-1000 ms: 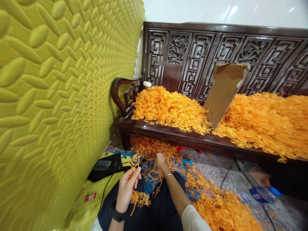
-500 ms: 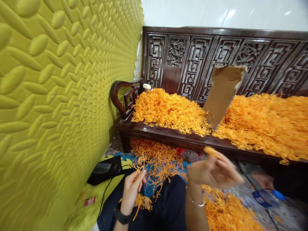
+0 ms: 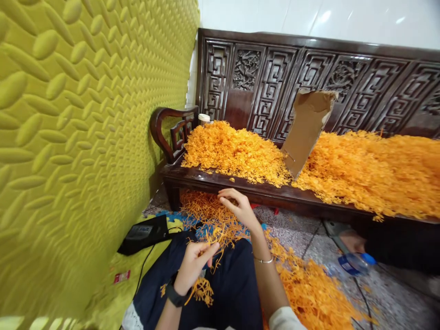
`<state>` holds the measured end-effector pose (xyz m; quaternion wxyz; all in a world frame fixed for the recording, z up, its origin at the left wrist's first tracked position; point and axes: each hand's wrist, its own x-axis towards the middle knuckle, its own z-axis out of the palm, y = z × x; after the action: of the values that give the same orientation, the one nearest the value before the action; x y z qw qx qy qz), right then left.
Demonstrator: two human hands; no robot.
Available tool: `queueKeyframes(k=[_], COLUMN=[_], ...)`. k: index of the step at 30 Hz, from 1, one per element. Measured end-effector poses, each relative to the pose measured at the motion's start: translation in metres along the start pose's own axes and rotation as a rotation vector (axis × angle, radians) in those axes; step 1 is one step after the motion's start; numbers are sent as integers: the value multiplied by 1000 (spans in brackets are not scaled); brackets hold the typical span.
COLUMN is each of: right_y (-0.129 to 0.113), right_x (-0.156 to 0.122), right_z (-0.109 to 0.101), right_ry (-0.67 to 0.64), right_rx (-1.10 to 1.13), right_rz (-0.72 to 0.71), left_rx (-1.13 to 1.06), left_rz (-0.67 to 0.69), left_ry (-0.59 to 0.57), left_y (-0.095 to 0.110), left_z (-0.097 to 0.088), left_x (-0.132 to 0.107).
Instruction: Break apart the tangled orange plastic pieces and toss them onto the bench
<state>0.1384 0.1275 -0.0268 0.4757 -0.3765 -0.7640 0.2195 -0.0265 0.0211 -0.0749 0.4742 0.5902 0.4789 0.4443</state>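
Observation:
My left hand (image 3: 195, 265) pinches a branching orange strand (image 3: 217, 234) between thumb and fingertips, above my dark trousers. More orange strands (image 3: 203, 290) hang below that palm. My right hand (image 3: 238, 207) is raised in front of the bench edge, its fingers stretched out and nothing visible in them. Just beyond its fingertips, a small orange piece (image 3: 232, 179) shows against the bench's front edge; whether it lies there or is in the air I cannot tell. A heap of longer orange strands (image 3: 202, 208) spreads on the floor between my hands and the bench.
The dark carved bench (image 3: 220, 179) bears a left orange heap (image 3: 233, 149) and a right orange heap (image 3: 371, 169), parted by a cardboard sheet (image 3: 307, 130). More orange pieces (image 3: 309, 293) cover the floor at right, near a plastic bottle (image 3: 355, 264). A yellow padded wall (image 3: 85, 137) rises at left.
My right hand has moved left towards the bench's front edge and no longer shows the small orange piece it held. My left hand keeps its pinch, slightly further right.

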Motion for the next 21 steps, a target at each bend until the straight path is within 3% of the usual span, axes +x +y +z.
queueKeyframes(k=[3,6,9,12,15,19,21], right_y=[-17,-20,-17,-16,-16,-11,-9], right_x=[-17,-30,-40,-49,-56,-67,-74], right_z=[5,0,-5,-5,0,8,7], right_ry=[-267,-599,-685,-476,-122,306,451], right_rx=[155,202,209,234,315,498,568], right_rz=[-8,2,-6,88,246,456,503], left_rx=[17,28,61,88,59,-67,-101], left_rz=[-1,-4,0,3,-4,-32,-33], left_ry=[3,-21,-58,-47,27,81,61], left_y=[-1,-2,-4,-7,-7,-1,0], left_z=[0,-3,-6,-7,-1,25,40], left_x=[1,0,0,0,0,-2,-5])
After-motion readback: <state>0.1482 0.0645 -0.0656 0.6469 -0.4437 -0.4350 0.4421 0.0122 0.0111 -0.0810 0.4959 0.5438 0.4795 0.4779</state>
